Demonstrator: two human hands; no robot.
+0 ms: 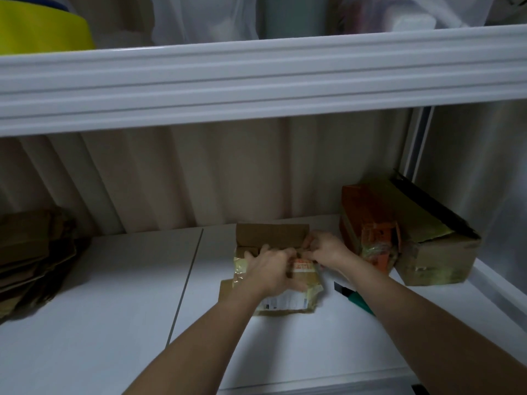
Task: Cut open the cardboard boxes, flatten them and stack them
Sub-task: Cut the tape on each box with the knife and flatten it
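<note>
A small brown cardboard box [272, 238] with yellowish tape and a white label lies on the white shelf [114, 295], its far flap standing up. My left hand [271, 269] lies on top of the box, fingers curled over its middle edge. My right hand [325, 250] grips the box's right side near the raised flap. A utility knife [353, 297] with a green handle lies on the shelf just right of the box, partly under my right forearm. A stack of flattened cardboard [31, 258] sits at the far left.
Two taped boxes stand at the right rear: an orange-marked one [368, 223] and a larger brown one [436, 252]. A white upper shelf rail [256, 81] runs overhead, with a yellow container [40, 27] and plastic bags on it.
</note>
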